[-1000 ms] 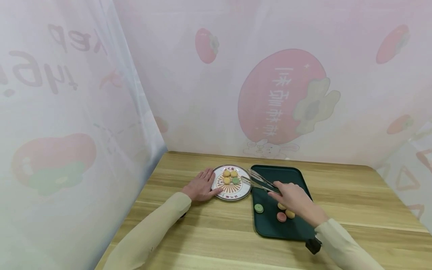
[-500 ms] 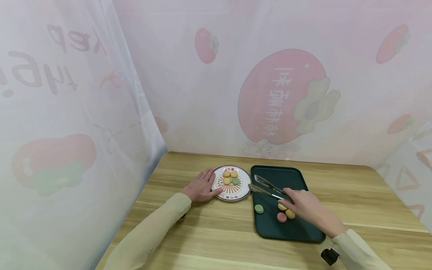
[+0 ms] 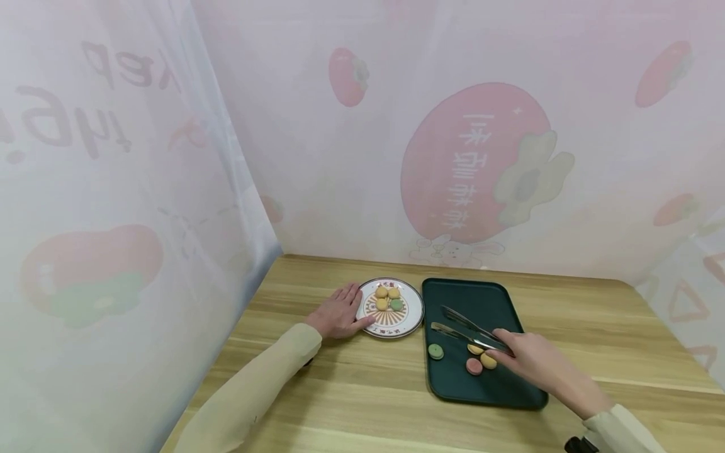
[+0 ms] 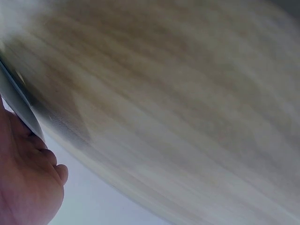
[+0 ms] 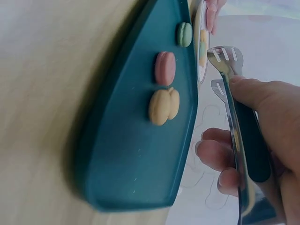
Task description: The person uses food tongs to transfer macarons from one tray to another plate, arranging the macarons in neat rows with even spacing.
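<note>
My right hand point(image 3: 535, 360) grips a pair of metal tongs point(image 5: 238, 136), whose arms stand spread with nothing between their tips. The tongs hang above the dark green tray point(image 3: 464, 292). On that tray lie a green macaron point(image 3: 435, 352), a pink macaron point(image 3: 474, 366) and two yellow macarons point(image 5: 161, 107) side by side. My left hand point(image 3: 338, 313) rests at the left edge of a white patterned plate point(image 3: 391, 330), fingers extended along the rim and thumb across it. Three yellow macarons point(image 3: 382, 304) and a green macaron point(image 3: 396, 305) sit together on the plate.
The plate stands right beside the tray's left edge on a wooden table point(image 3: 351, 390). A printed curtain point(image 3: 340, 189) rises behind the table, and another curtain point(image 3: 113, 189) hangs along its left side.
My right hand has drawn back to the right and nearer me, taking the tongs from the plate's edge to above the tray. My left hand has stayed at the plate.
</note>
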The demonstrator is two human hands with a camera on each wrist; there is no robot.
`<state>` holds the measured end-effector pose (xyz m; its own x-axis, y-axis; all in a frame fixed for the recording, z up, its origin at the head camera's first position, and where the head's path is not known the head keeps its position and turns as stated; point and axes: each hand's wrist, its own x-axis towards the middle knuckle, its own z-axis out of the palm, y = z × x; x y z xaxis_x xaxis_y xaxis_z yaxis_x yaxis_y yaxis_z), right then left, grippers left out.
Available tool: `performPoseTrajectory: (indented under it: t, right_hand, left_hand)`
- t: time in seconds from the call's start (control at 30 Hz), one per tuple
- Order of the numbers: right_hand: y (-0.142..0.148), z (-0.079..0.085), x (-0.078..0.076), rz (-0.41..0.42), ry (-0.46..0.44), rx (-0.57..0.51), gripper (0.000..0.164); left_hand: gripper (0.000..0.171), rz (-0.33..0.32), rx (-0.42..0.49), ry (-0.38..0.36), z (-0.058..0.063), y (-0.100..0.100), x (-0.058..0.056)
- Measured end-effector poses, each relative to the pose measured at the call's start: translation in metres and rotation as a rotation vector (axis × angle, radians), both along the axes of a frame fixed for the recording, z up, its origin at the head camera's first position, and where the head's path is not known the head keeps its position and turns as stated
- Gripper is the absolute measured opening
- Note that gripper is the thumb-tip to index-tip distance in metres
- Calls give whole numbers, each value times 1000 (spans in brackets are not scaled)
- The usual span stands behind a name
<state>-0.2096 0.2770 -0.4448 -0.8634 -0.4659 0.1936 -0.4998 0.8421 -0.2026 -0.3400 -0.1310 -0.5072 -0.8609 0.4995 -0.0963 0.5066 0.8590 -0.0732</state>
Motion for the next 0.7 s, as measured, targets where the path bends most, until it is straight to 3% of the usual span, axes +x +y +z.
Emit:
performPoseTrajectory:
  t: [0.4, 0.7]
  right_hand:
    - [28, -7, 14, -19, 113, -10, 29]
    - [40, -11, 20, -56, 29, 5, 29]
  left_hand:
    - [94, -1, 2, 8, 0, 0, 1]
    - [94, -5, 19, 14, 0, 0, 2]
